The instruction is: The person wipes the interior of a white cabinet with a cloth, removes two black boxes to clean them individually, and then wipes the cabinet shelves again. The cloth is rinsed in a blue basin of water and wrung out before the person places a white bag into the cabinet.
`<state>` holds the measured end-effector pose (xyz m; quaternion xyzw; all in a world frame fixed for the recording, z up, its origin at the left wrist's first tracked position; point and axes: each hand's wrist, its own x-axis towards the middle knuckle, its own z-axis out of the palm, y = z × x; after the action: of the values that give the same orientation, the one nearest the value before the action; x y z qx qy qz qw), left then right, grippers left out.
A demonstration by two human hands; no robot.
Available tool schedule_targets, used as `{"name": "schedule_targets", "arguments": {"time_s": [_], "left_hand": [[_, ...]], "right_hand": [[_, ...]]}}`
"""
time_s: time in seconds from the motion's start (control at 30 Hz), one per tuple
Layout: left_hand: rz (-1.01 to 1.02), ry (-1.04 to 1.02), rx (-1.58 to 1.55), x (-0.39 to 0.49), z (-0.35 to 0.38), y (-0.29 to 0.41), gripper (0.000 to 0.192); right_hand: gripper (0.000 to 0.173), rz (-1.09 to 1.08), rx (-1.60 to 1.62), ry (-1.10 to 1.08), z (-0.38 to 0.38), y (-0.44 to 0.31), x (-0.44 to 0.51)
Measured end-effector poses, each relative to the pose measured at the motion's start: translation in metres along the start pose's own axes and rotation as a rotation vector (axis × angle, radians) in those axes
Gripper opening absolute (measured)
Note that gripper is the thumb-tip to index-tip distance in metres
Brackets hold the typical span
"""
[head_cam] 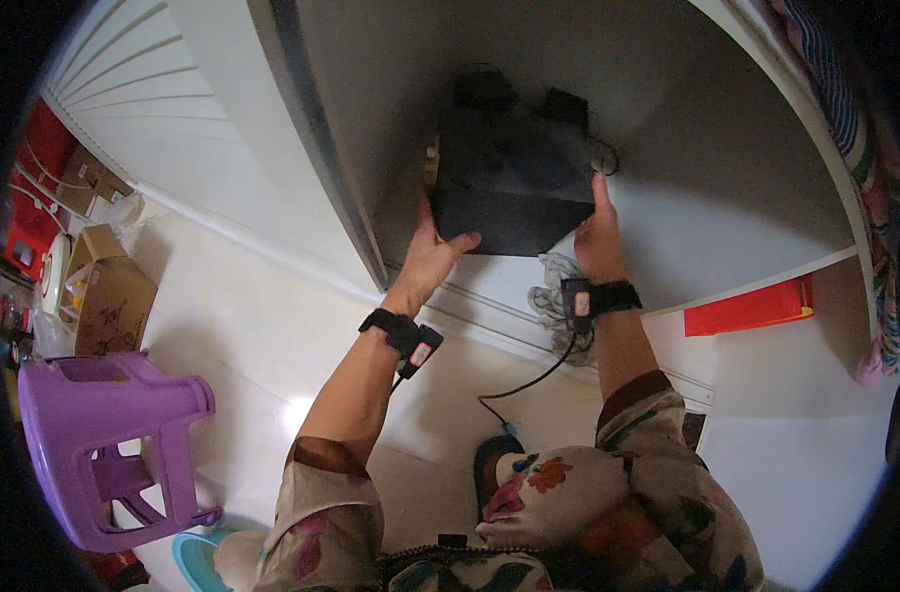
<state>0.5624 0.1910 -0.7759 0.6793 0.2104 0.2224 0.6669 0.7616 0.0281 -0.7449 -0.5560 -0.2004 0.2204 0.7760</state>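
Observation:
A large black box (509, 218) stands in the lower part of a white cabinet, with its front face towards me. My left hand (436, 248) grips its left front edge, thumb across the front. At the right side, my right hand (601, 229) presses against the box with the thumb up. On top of the box lie dark items, among them a small black block (565, 107) with a thin cable; they are too dark to name. A crumpled grey patterned cloth (557, 296) hangs over the cabinet's front edge, below my right hand.
The cabinet's side panel (324, 148) rises close to my left hand. A red box (749, 305) sits under the shelf at right. A purple plastic stool (117, 444), an opened cardboard box (117, 296) and a light-blue basin (194, 559) stand on the floor at left.

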Motion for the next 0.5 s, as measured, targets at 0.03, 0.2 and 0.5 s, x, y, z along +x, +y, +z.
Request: {"name": "schedule_targets", "arguments": {"time_s": [0.03, 0.2, 0.5], "left_hand": [[0.001, 0.034, 0.033, 0.0, -0.002, 0.002, 0.114], [0.059, -0.083, -0.145, -0.02, 0.001, 0.008, 0.116], [0.314, -0.356, 0.003, -0.152, 0.02, 0.046, 0.127]], "right_hand": [[0.047, -0.061, -0.014, -0.107, 0.0, 0.007, -0.003], [0.033, -0.144, -0.209, 0.006, -0.014, 0.012, -0.008], [0.057, -0.113, -0.181, 0.083, -0.023, -0.104, -0.134]]}}
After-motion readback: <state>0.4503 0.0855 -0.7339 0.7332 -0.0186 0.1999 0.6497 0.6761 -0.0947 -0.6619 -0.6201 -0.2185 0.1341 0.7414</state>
